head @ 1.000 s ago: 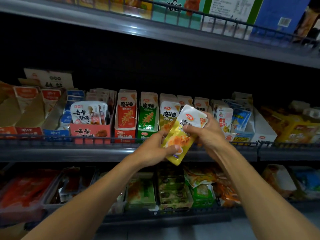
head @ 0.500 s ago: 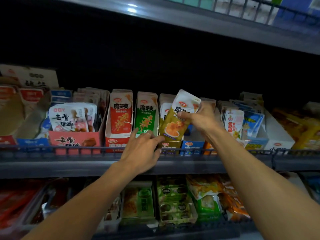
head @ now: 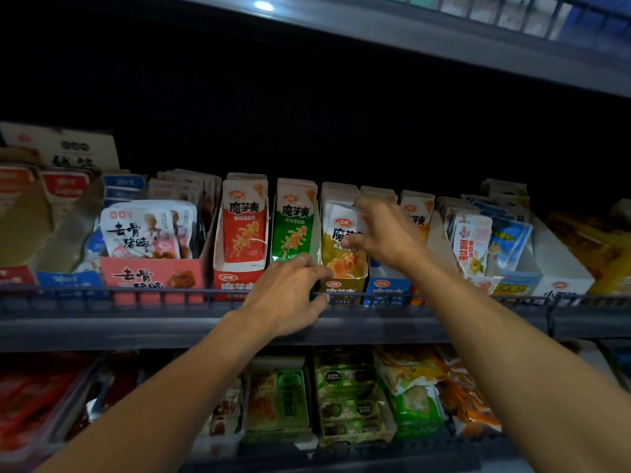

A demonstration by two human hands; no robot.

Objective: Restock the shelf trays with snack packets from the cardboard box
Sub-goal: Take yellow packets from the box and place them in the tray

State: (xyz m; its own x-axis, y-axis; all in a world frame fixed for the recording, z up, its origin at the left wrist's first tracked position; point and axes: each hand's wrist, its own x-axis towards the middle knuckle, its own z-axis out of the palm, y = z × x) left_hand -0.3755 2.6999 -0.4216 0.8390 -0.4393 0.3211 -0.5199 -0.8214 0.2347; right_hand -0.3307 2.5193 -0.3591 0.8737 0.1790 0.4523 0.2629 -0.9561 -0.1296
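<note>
While both arms reach up from the bottom of the view toward the middle shelf (head: 375, 327), the left hand (head: 288, 298) lies palm down over the wire rail (head: 136, 295) at the shelf's front edge. Its fingers are loosely spread and slightly curled, their tips touching the lower front of the yellow tray (head: 341, 288); it grips nothing. A ring shows on one finger.

Left of that hand stand a pink tray (head: 153, 276) with white packets, then a red tray (head: 239, 278) holding a red packet (head: 244, 227), then a green packet (head: 295, 227), all upright and facing forward.

Just right of the green one, the yellow snack packet (head: 341, 247) stands upright in the yellow tray, its white top a little crumpled and its lower part printed with food on a yellow ground. The right hand (head: 386, 233) is at its right edge, open with fingers spread and bent; the thumb tip touches the packet's face, while the upper fingers reach past its top corner. Whether those fingers press the packet I cannot tell; the hand is not closed around it.

Further right sit a blue tray (head: 387, 290), an orange packet (head: 416, 213) behind the right wrist, and white packets with yellow print (head: 473, 240) in the next tray.
</note>
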